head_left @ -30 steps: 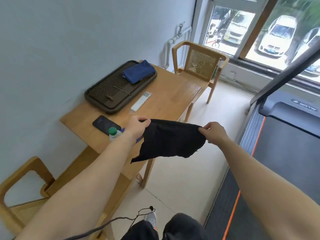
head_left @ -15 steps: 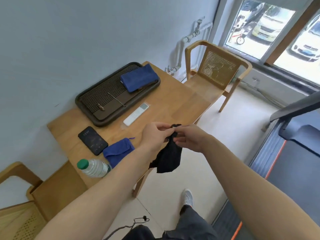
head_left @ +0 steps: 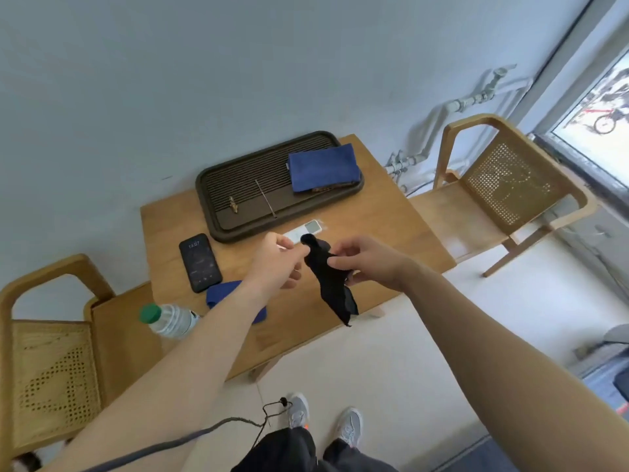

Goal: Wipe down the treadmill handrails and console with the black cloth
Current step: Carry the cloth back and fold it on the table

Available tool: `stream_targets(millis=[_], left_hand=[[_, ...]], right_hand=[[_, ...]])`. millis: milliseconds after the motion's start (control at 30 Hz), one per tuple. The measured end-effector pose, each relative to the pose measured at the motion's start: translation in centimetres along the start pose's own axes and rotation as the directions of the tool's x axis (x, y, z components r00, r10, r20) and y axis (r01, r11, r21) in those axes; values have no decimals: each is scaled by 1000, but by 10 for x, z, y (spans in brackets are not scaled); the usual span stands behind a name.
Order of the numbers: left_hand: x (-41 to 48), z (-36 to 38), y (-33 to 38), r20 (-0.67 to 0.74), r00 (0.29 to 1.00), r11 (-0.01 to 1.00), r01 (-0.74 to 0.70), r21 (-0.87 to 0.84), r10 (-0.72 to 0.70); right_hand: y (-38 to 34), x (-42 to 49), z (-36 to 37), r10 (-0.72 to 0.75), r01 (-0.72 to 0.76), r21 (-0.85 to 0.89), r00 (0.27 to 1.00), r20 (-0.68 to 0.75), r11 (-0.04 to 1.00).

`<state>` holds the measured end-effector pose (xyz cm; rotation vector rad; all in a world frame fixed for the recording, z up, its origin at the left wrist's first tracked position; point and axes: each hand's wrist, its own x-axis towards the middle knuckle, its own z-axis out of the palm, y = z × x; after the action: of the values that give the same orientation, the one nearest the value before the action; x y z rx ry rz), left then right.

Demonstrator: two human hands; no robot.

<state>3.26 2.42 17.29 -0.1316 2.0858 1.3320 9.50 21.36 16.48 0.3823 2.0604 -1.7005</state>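
The black cloth (head_left: 328, 281) hangs folded and bunched above the wooden table (head_left: 391, 233), its loose end drooping past the table's front edge. My left hand (head_left: 277, 264) pinches its top end from the left. My right hand (head_left: 369, 262) holds the cloth from the right, thumb and fingers curled on it. Only a sliver of the treadmill (head_left: 612, 379) shows at the right edge; its handrails and console are out of view.
On the table lie a dark slatted tray (head_left: 245, 192) with a folded blue cloth (head_left: 321, 168), a white remote (head_left: 308, 229), a black phone (head_left: 200, 262), another blue cloth (head_left: 221, 292) and a water bottle (head_left: 166, 318). Wooden chairs (head_left: 510, 185) flank the table.
The cloth went from spread wide between both hands to gathered into a narrow hanging bundle. My hands came together. My view swung left, away from the treadmill and toward the table.
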Motion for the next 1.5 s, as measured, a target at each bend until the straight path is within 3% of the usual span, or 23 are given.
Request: stream_targets(millis=[67,133,300,433,500,700,800,900,1067,1267,1367,1500], left_hand=[[15,-5,-1,-18,999,998,-27,49,28],[31,-9,-3,30,1000,1000,1,-19,-1],[62,-27,3,-66,997,989,18,-146,-28],[72,-34,18,124,982,975,159,-152,-141],[76,-36,20,167,981,975,130,-179,-100],[82,-52,45,-57,997,955,-71,-289,57],[74,-56,62,-198,973,960,-162,-228,117],[57,-46,54,-225,964,976,-175,-128,143],[45,-6,-19,-222,966,984,101,-146,-132],[37,61,-124,-200,893,894,339,-292,-403],[34,83,-152,-192,865,842,364,-397,-465],[56,77,-162,-330,849,861,247,-445,-414]], right_hand=[[-10,6,-2,-12,14,-87,999,32,996],[-18,13,-7,-16,23,-120,998,56,993],[-37,33,-19,-24,31,-206,999,37,978],[-60,48,-21,-113,117,-218,993,33,969],[-70,54,-22,-143,150,-224,989,47,963],[-92,76,-33,-259,209,-391,963,-79,897],[-98,74,-41,-332,276,-399,940,-77,875],[-84,65,-42,-323,286,-413,946,-21,865],[3,55,-24,-186,189,-466,981,53,864],[118,49,-1,65,22,-511,986,153,859],[142,56,0,112,0,-543,979,173,840],[143,85,-3,94,-6,-528,986,141,849]])
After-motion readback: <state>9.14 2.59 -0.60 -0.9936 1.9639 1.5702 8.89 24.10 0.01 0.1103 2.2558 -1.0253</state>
